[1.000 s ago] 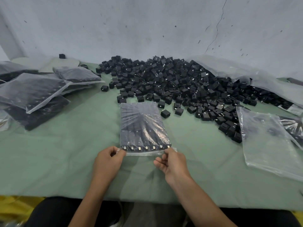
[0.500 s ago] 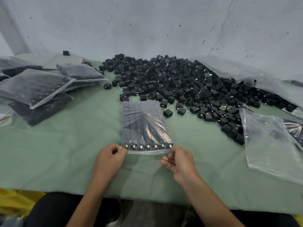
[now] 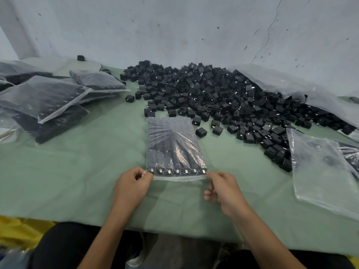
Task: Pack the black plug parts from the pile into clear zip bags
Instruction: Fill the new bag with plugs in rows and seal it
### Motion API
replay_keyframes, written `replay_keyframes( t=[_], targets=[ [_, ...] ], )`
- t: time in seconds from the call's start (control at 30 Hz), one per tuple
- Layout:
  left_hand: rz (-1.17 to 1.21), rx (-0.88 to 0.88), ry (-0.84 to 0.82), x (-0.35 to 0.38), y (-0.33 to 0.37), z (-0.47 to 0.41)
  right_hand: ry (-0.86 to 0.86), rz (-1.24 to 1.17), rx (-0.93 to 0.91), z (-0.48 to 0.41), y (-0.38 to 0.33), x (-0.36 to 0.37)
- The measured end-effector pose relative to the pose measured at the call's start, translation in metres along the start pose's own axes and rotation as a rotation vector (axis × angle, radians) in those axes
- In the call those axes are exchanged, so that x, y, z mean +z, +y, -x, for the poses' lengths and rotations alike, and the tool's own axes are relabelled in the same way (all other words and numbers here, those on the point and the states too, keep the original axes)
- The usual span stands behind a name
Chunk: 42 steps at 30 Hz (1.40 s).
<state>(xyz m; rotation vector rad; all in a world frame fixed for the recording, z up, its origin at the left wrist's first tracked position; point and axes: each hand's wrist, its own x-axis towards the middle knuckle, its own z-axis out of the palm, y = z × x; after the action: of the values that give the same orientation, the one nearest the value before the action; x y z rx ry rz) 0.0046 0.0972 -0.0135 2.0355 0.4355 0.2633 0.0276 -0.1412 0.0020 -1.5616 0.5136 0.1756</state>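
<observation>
Rightward along the bag mouth, the right grip (image 3: 223, 191) has slid to pinch the near right corner of the clear zip bag filled with black plug parts (image 3: 172, 146). The left grip (image 3: 132, 187) pinches the near left corner. This bag lies flat on the green cloth-covered surface (image 3: 77, 171), just near of the loose pile of black plug parts (image 3: 223, 98). Filled clear bags (image 3: 44, 100) are stacked far left. A cracked, marked pale wall (image 3: 174, 26) stands behind.

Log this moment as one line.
zip bag: filled, lying flat | left hand: pinches bag mouth | right hand: pinches bag mouth
</observation>
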Motion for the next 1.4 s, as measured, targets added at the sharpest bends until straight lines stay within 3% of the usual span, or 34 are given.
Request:
replay_keyframes(
  t=[0.33, 0.4, 0.47, 0.53, 0.6, 0.7, 0.8, 1.0, 1.13, 1.3, 1.4],
  targets=[
    [-0.127, 0.05, 0.045, 0.001, 0.005, 0.009, 0.035, 0.102, -0.073, -0.012, 0.002, -0.006],
    [-0.173, 0.093, 0.139, 0.002, 0.003, 0.015, 0.0, 0.085, -0.063, -0.011, 0.001, -0.008],
    [-0.219, 0.224, 0.302, 0.005, 0.002, 0.023, -0.041, 0.07, -0.054, -0.01, -0.001, -0.01],
    [-0.309, 0.504, 0.368, 0.013, 0.005, 0.029, -0.068, 0.077, -0.052, -0.01, -0.003, -0.012],
    [-0.395, 0.741, 0.237, 0.027, 0.016, 0.035, -0.086, 0.099, -0.055, -0.01, -0.004, -0.012],
    [-0.559, 0.953, 0.025, 0.057, 0.037, 0.039, -0.105, 0.106, -0.064, -0.01, -0.004, -0.013],
    [-0.645, 1.068, 0.015, 0.078, 0.047, 0.034, -0.117, 0.109, -0.059, -0.009, -0.003, -0.011],
    [-0.564, 1.145, 0.038, 0.089, 0.044, 0.025, -0.138, 0.176, -0.101, -0.007, -0.003, -0.014],
    [-0.532, 1.144, -0.003, 0.089, 0.042, 0.025, -0.075, 0.21, -0.257, -0.002, 0.011, -0.019],
    [-0.549, 1.191, -0.002, 0.086, 0.047, 0.02, -0.046, 0.649, -0.856, 0.002, 0.024, -0.035],
    [-0.546, 1.244, 0.028, 0.08, 0.046, 0.019, -0.005, 0.813, -1.041, -0.004, 0.019, -0.035]
  ],
)
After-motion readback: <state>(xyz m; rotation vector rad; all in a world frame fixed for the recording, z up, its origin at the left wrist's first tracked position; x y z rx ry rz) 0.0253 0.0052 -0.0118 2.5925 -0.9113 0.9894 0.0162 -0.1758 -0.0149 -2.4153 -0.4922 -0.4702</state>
